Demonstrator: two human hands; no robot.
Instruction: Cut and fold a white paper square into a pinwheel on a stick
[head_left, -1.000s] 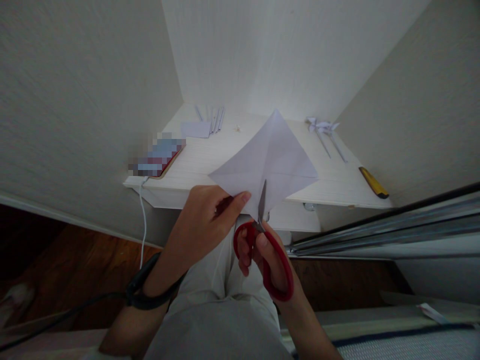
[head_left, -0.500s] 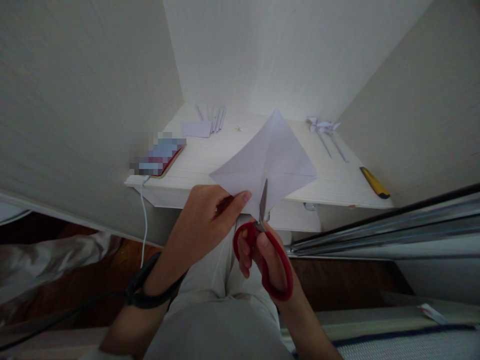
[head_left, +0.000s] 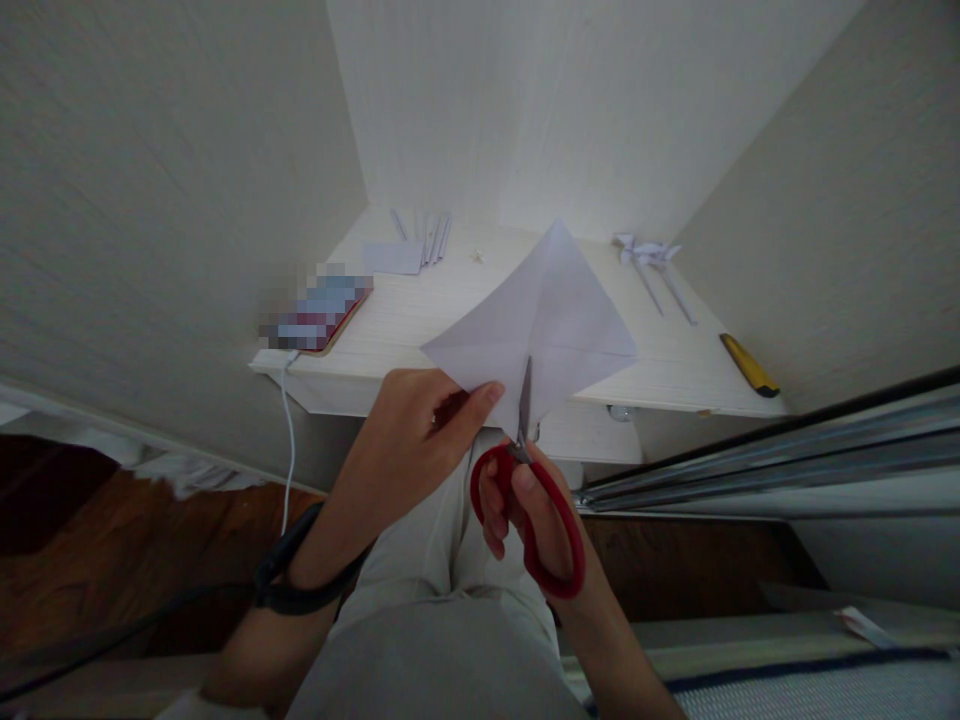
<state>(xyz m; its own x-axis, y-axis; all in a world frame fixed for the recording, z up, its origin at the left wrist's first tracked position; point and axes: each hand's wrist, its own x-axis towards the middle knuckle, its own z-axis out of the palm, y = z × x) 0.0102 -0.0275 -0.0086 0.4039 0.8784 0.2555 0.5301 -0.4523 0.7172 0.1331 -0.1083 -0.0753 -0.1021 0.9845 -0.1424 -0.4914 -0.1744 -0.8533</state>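
Observation:
A creased white square of paper (head_left: 559, 310) is held up, turned like a diamond, over the front edge of the white shelf. My left hand (head_left: 427, 430) pinches its lower left edge, thumb on top and fingers underneath. In my right hand (head_left: 536, 510) is a pair of red-handled scissors (head_left: 559, 575), my thumb and fingers through the loops. One blade lies over the paper along the crease from the bottom corner, its tip close to the middle. The other blade is hidden behind the sheet.
On the shelf (head_left: 450, 320), a phone (head_left: 322, 312) with a white cable (head_left: 291, 440) lies left. Several rolled paper sticks (head_left: 436, 240) and a small paper piece (head_left: 392, 258) sit behind. Paper pinwheels (head_left: 649, 252) and a yellow cutter (head_left: 748, 366) lie right. Walls enclose both sides.
The scissors and paper have shifted only slightly, with the handle loops a little closer together. My left hand keeps its pinch. At lower left, pale fabric has moved back, showing more wooden floor.

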